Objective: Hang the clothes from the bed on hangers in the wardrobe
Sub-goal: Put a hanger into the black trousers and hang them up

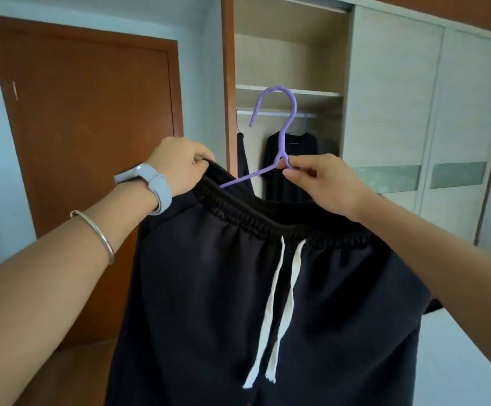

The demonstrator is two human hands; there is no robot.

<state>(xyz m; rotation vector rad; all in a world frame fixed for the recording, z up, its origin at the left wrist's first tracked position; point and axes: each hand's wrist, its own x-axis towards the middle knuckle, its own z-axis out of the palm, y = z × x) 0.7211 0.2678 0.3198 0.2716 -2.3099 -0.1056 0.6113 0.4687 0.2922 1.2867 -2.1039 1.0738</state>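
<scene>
Dark navy shorts [209,288] with a white drawstring [279,294] hang in front of me. My left hand [177,165] pinches the left end of the elastic waistband. My right hand [323,180] grips the neck of a purple hanger [289,112], whose left arm runs down into the waistband; its right arm is hidden. The hook points up, in front of the open wardrobe [291,63]. The wardrobe rail [270,113] is behind the hook.
A black top [292,159] hangs on the rail, and another dark garment [242,153] hangs at the wardrobe's left edge. Pale sliding doors [414,112] stand to the right, a brown room door [92,127] to the left. A light surface [457,361] lies at the lower right.
</scene>
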